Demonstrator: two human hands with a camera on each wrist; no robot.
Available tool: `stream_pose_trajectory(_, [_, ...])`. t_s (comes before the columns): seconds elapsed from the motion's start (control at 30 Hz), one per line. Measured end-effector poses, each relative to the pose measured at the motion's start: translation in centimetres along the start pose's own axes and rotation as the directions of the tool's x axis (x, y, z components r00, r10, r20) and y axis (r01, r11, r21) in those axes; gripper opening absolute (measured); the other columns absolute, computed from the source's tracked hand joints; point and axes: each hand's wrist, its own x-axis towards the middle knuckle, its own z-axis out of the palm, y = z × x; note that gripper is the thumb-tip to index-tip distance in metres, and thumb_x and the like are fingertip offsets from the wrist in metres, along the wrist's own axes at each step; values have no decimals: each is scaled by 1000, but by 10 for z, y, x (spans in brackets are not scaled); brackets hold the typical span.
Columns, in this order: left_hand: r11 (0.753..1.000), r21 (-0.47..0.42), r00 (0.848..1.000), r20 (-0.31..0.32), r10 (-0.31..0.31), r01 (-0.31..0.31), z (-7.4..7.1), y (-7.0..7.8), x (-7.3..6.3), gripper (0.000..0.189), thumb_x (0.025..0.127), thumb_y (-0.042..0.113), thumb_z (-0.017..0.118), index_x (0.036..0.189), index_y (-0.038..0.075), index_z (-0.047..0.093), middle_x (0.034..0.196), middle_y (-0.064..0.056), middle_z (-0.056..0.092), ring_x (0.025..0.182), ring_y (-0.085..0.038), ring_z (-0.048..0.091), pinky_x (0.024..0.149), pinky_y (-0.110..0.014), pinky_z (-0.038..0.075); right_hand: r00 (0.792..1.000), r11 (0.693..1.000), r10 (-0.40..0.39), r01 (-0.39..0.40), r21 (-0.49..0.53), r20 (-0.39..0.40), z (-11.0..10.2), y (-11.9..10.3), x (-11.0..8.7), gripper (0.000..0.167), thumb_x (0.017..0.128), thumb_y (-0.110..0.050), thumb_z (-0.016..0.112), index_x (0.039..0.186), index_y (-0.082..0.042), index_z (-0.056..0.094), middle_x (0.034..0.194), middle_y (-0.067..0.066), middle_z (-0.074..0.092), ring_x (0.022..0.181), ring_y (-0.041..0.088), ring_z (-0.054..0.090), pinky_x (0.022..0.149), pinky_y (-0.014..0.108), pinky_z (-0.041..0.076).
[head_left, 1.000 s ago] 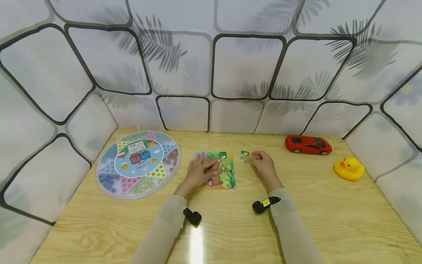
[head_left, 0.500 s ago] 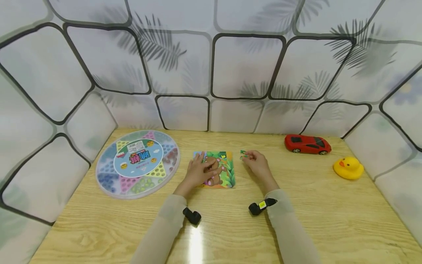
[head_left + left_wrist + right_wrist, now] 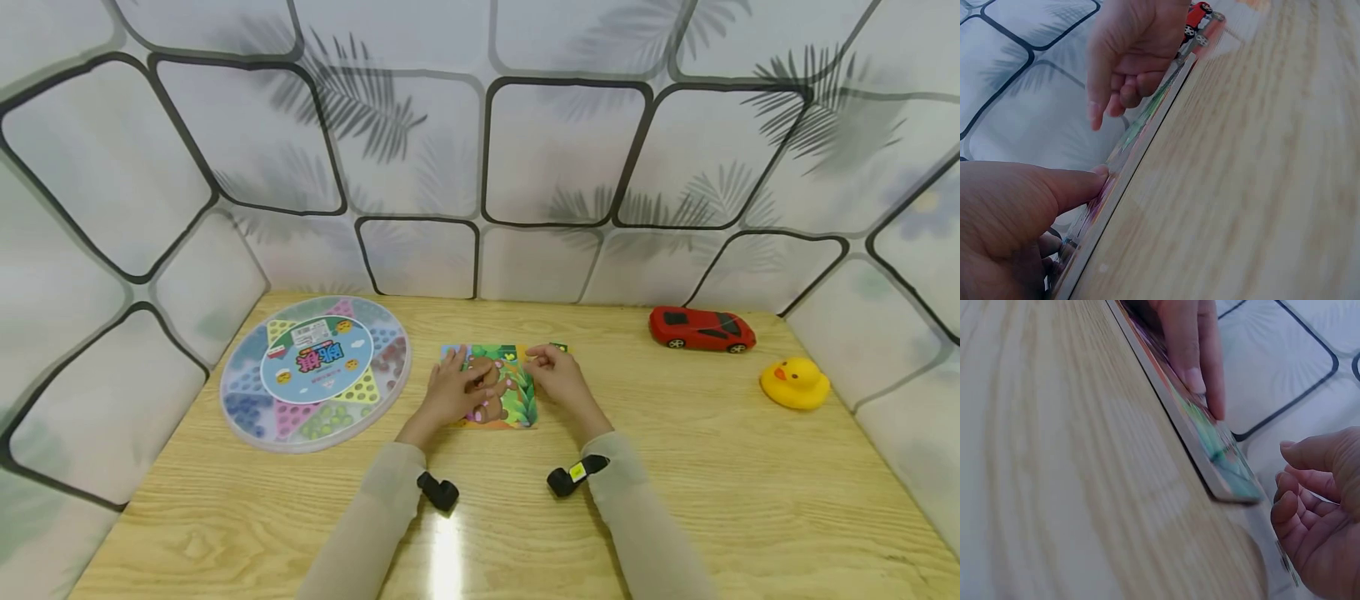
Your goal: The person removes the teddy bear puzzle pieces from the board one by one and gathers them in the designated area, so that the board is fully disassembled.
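Note:
A jigsaw puzzle (image 3: pixel 517 404) with a bear and green leaves lies flat on the table in its tray. Spread over its left part, my left hand (image 3: pixel 455 390) rests on it; in the left wrist view the thumb (image 3: pixel 1079 187) presses the picture. My right hand (image 3: pixel 558 379) hovers by the puzzle's upper right edge. Its fingers are loosely curled, and the right wrist view shows nothing between thumb and fingers. A small green puzzle piece (image 3: pixel 560 345) lies on the table behind the right hand, mostly hidden by it.
To the left lies a round Chinese checkers box (image 3: pixel 352 333) with coloured marbles. A red toy car (image 3: pixel 701 329) and a yellow rubber duck (image 3: pixel 795 383) stand at the right. Patterned walls enclose the wooden table (image 3: pixel 750 483) at the back and sides.
My right hand has moved left, from over the loose green puzzle piece to the puzzle's right edge. The piece still lies on the table. My left hand has stayed in place.

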Motion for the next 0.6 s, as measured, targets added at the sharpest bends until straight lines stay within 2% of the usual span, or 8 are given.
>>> stream_pose_trajectory(0.23, [1000, 3, 1000, -4, -4, 4, 2, -3, 2, 52, 92, 35, 60, 139, 17, 50, 153, -27, 14, 141, -44, 7, 109, -64, 8, 997, 999, -31, 30, 19, 72, 15, -12, 2, 35, 91, -11, 63, 121, 4, 56, 84, 8, 57, 62, 11, 54, 54, 22, 48])
stream_pose_trajectory(0.4, [999, -4, 999, 7, -33, 33, 2, -3, 3, 53, 92, 34, 61, 140, 14, 48, 154, -24, 12, 142, -41, 4, 111, -61, 5, 995, 1000, -9, 7, 12, 104, 22, -13, 5, 35, 91, -13, 63, 122, 2, 56, 79, 7, 58, 58, 12, 56, 53, 24, 49])
stream_pose_trajectory(0.6, [999, -17, 999, 15, -36, 37, 1, -3, 2, 52, 93, 33, 59, 140, 14, 49, 154, -23, 11, 142, -40, 2, 111, -61, 3, 995, 998, -4, 11, -66, 102, 26, -14, 4, 40, 89, -16, 66, 123, 1, 56, 82, 8, 61, 58, 14, 56, 54, 24, 49])
